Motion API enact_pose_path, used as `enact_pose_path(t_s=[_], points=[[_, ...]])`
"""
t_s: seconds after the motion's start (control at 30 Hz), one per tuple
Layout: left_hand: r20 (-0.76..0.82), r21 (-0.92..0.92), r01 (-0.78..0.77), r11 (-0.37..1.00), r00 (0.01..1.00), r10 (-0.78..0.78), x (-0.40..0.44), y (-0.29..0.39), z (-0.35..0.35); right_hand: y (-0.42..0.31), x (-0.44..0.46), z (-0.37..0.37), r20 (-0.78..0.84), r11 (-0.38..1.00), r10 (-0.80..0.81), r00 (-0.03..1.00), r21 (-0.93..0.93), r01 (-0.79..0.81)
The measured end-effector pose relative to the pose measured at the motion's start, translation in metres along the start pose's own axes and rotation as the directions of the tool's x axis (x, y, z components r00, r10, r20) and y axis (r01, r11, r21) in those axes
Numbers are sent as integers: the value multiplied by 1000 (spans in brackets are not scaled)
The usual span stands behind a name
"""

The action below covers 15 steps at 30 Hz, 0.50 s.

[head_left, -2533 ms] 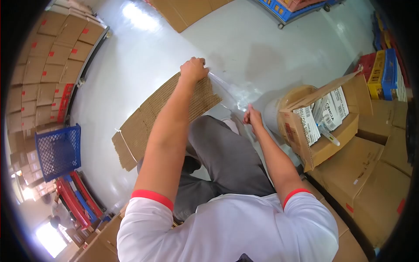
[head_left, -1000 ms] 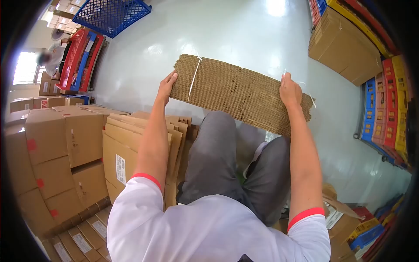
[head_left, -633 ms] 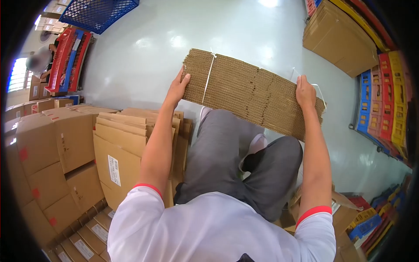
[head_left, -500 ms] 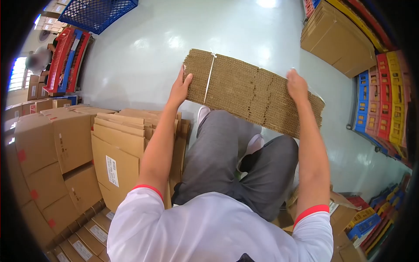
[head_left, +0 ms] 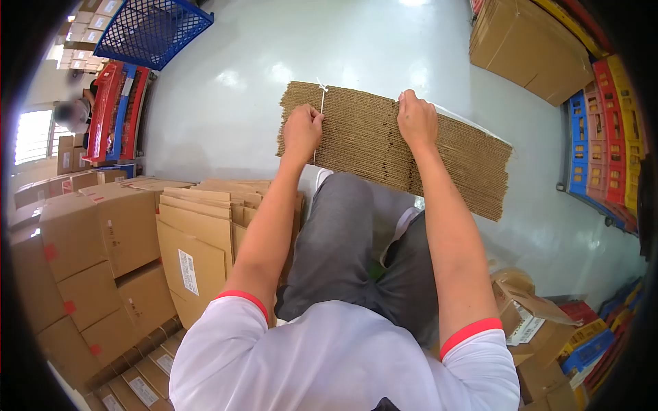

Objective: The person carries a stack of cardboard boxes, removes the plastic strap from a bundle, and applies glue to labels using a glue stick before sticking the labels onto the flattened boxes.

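Note:
A bundle of flat corrugated cardboard lies across my knees, its wavy edges facing up. Around its left part runs a white string, knotted at the far edge. My left hand is closed over that left part, thumb and fingers pinched at the string. At the far edge, right of the middle, my right hand is closed with its fingertips on the bundle; exactly what lies between them is partly hidden. The bundle's right end sticks out past my right forearm.
Leaning cardboard sheets and stacked boxes stand at my left. Blue and red crates and a large carton are on the right. A blue mesh basket stands ahead; a person is at far left.
My left hand has shifted from the bundle's left end onto the string. My right hand has slid left from near the right end to the far edge near the middle.

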<state>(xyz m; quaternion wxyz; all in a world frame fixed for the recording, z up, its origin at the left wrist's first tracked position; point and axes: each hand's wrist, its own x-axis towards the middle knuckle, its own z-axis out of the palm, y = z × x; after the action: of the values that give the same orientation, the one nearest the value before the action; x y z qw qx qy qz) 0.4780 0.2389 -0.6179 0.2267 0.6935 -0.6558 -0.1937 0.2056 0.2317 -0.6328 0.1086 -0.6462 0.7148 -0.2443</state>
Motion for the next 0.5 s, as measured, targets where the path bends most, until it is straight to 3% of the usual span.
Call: enact_pose_path(t_s=[0.07,0.1,0.13,0.17,0.2,0.23,0.27,0.3,0.33,0.37,0.43,0.5], points=[[95,-60,38,997,995,-33,17,-1,-11,1,0,-1,-13,1000,1,1000,7,-1],[331,-301,287,910,926,-182,28,-6,-21,0,-1,-1,-22,1000,12,1000,14,-12],[575,-444,548,709,781,-244,37,-3,-28,0,-2,0,-28,1000,21,999,21,-20],[572,-443,541,715,785,-239,45,2,-28,2,-2,-1,-37,999,22,999,26,-22],[434,-153,295,943,877,-204,54,9,-30,3,-2,-1,-19,999,5,1000,53,-4],[316,203,36,978,943,-101,64,17,-31,4,-2,-2,-1,997,-13,1000,80,13],[314,206,32,978,945,-97,76,25,-29,3,-3,-2,-6,996,-12,1000,83,12],[286,433,-267,861,947,150,87,34,-23,2,-5,-3,-19,998,-4,1000,70,6],[314,624,-494,606,868,384,97,44,-23,1,-6,-4,-33,998,1,999,55,0],[308,624,-493,605,868,390,108,53,-26,0,-5,-5,-41,999,-2,999,53,4],[507,683,-416,601,862,20,126,68,-30,1,-5,-5,-54,999,-9,999,51,12],[519,657,-349,668,852,-65,137,62,-28,5,-2,-1,-72,998,-28,997,62,32]])
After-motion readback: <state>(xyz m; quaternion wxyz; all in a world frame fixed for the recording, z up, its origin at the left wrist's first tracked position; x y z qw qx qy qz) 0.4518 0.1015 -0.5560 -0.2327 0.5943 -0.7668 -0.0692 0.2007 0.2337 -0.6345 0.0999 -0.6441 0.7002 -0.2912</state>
